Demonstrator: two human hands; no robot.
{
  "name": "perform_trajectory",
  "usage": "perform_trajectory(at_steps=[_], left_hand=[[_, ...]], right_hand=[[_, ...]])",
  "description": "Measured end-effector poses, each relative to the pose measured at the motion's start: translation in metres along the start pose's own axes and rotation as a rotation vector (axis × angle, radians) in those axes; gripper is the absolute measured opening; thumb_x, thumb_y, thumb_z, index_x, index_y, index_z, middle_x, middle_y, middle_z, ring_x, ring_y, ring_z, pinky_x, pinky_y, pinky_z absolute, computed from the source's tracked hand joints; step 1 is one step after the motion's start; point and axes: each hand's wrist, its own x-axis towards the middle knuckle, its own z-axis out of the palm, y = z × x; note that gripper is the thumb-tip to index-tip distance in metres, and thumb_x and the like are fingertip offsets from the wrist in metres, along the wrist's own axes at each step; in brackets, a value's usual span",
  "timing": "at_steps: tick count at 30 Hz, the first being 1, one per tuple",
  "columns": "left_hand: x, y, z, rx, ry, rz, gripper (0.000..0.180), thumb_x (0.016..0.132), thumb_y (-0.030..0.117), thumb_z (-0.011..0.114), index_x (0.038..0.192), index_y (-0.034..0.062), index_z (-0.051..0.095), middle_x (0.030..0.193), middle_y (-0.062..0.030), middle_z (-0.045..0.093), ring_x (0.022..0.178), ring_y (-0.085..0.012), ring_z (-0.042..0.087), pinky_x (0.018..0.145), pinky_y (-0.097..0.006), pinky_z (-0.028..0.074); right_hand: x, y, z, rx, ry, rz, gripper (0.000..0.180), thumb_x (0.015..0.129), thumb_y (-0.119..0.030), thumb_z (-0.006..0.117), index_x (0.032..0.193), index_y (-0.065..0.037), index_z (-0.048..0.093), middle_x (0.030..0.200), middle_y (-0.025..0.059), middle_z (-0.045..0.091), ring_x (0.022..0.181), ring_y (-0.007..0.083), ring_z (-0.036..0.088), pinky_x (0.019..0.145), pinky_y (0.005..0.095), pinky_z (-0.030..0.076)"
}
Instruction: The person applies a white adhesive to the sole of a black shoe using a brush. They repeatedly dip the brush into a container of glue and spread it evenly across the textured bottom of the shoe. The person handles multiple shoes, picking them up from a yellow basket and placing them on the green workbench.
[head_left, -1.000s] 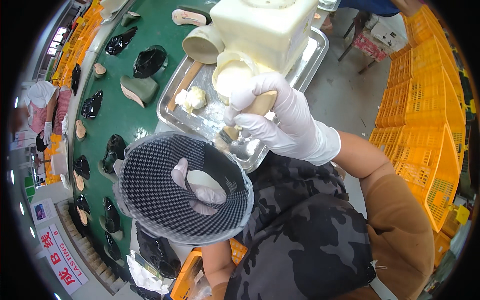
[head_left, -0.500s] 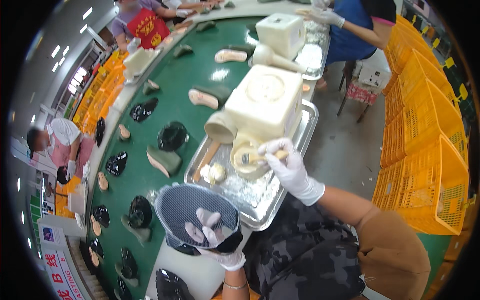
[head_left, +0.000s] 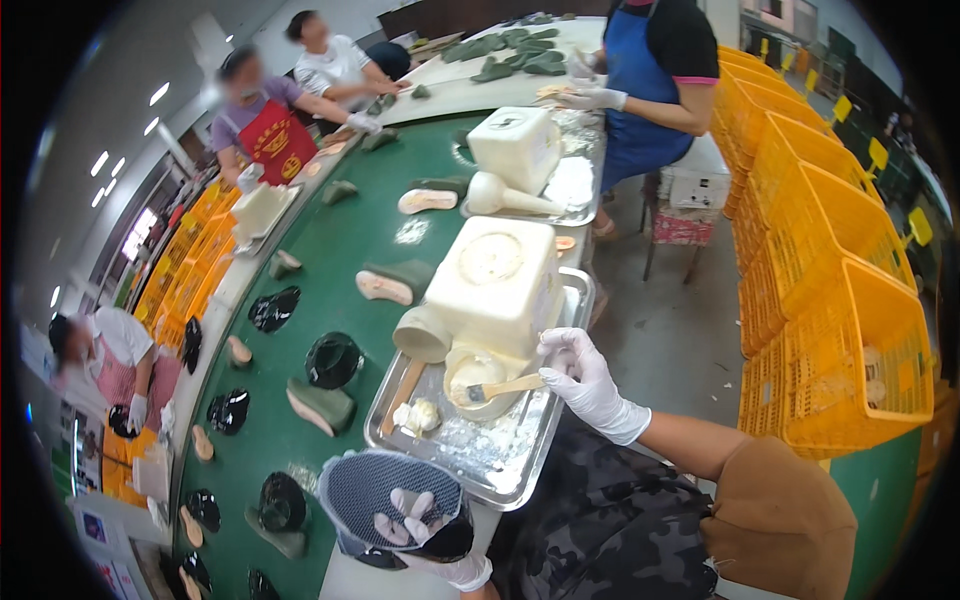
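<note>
My left hand (head_left: 462, 570) grips a dark shoe upper (head_left: 385, 478) with grey mesh lining; its gloved fingers show inside the opening. My right hand (head_left: 590, 390), also in a white glove, pinches the handle end of a small wooden brush (head_left: 515, 385). The brush's bristle end lies over a cream cup (head_left: 452, 398) holding white paste. This cup adjoins a large cream square container (head_left: 495, 270), with a second round cup (head_left: 422, 335) beside it. All sit on a metal tray (head_left: 535, 462) smeared with white residue. A lump of white paste (head_left: 425, 416) and a wooden stick (head_left: 400, 392) lie there too.
Glossy black uppers (head_left: 283, 500), green uppers (head_left: 322, 405) and pale insoles (head_left: 385, 287) lie along the green surface (head_left: 370, 215). Another tray (head_left: 590, 212) with a container stands farther off. Orange crates (head_left: 845, 350) line the right. Several co-workers sit around.
The view has tilted up, showing more of the far end. My right hand has shifted right of the cup, nearer the handle's end. My left hand keeps hold of the shoe upper.
</note>
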Motion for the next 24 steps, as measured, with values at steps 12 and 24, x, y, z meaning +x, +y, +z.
perform_trajectory(at_steps=[12, 24], left_hand=[[0.026, -0.045, -0.013, 0.491, -0.267, 0.222, 0.047, 0.087, 0.025, 0.045, 0.128, 0.0058, 0.035, 0.125, -0.0145, 0.043, 0.106, -0.032, 0.048, 0.094, -0.048, 0.036], [0.025, -0.05, -0.002, 0.592, -0.304, 0.225, 0.044, 0.087, 0.021, 0.046, 0.125, 0.0013, 0.036, 0.118, -0.0131, 0.045, 0.103, -0.0275, 0.048, 0.092, -0.042, 0.036]], right_hand=[[-0.092, -0.031, 0.052, 0.536, -0.685, 0.849, 0.033, 0.089, -0.04, 0.046, 0.093, -0.009, 0.054, 0.086, 0.0019, 0.055, 0.059, 0.0081, 0.049, 0.052, 0.0213, 0.042], [-0.1, -0.023, 0.08, 1.412, -0.717, 1.255, 0.025, 0.089, -0.035, 0.05, 0.095, -0.012, 0.059, 0.077, 0.0003, 0.06, 0.056, 0.0112, 0.054, 0.049, 0.0211, 0.046]])
